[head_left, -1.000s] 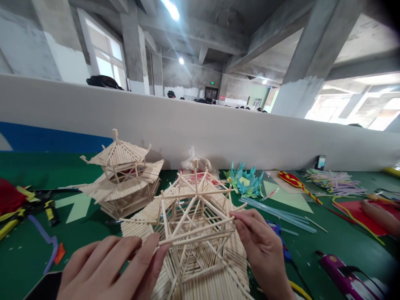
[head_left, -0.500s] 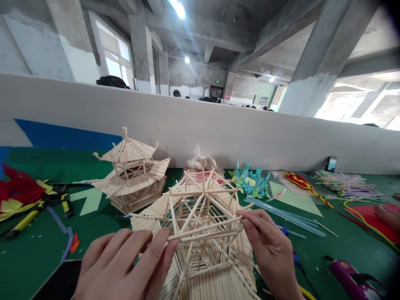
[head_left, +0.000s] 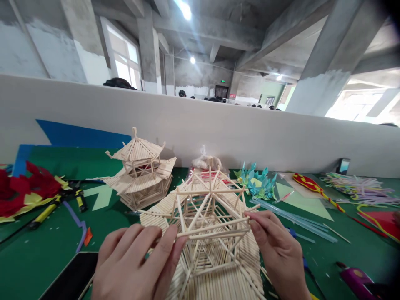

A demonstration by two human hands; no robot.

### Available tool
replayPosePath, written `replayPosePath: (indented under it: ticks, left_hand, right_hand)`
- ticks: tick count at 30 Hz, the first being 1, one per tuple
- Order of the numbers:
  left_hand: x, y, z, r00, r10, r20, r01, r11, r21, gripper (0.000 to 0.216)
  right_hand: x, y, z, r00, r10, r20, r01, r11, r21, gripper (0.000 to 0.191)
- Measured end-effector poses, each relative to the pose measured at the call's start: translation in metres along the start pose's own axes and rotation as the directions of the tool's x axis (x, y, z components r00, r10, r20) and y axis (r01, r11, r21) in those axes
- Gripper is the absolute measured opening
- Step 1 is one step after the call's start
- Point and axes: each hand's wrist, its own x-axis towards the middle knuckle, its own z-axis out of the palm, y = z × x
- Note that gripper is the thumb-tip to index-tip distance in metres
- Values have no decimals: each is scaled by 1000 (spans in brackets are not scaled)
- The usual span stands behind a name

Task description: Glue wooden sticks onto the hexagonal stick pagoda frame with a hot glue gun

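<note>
A model pavilion of thin wooden sticks [head_left: 215,285] stands in front of me, its upper roof an open frame above a slatted lower roof. Across the near side of that frame lies a loose-looking wooden stick [head_left: 215,228]. My left hand [head_left: 137,258] pinches the stick's left end between thumb and forefinger. At its right end, my right hand [head_left: 276,246] has thumb and fingertips closed on it. Whether the stick is fixed to the frame I cannot tell. A second stick pavilion [head_left: 142,166], with its roofs covered, stands behind to the left.
Left lie red and yellow paper pieces [head_left: 34,187], yellow-handled pliers [head_left: 81,200] and a dark phone [head_left: 71,277]. Right are a teal folded-paper piece [head_left: 258,181], clear glue sticks [head_left: 293,216], pastel strips [head_left: 359,187] and a purple glue gun [head_left: 356,277]. A white partition [head_left: 200,121] rises behind.
The whole view has shifted, so the things appear farther right, and more of the dark phone shows. Both hands keep their hold on the stick.
</note>
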Motion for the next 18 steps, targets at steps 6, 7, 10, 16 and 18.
replayPosePath:
  ticks: [6,7,10,16,18]
  left_hand:
    - [0,0,0,1000,8,14,-8,1000,0,13]
    - [0,0,0,1000,10,12,-10,1000,0,13]
    - [0,-1,0,1000,11,7,-11,1000,4,12]
    - [-1,-1,-1,1000,2,29,-2,1000,-10,12]
    - [-1,-1,0,999,-4,33,4,1000,-14,12]
  right_hand:
    - [0,0,1,1000,17,4,-17,1000,15,25]
    - [0,1,2,1000,21,4,-21,1000,18,25]
    - [0,1,2,1000,29,7,-30,999,22,25]
    - [0,0,2,1000,17,8,-17,1000,22,25]
    - [0,0,2,1000,16,5,-17,1000,22,25]
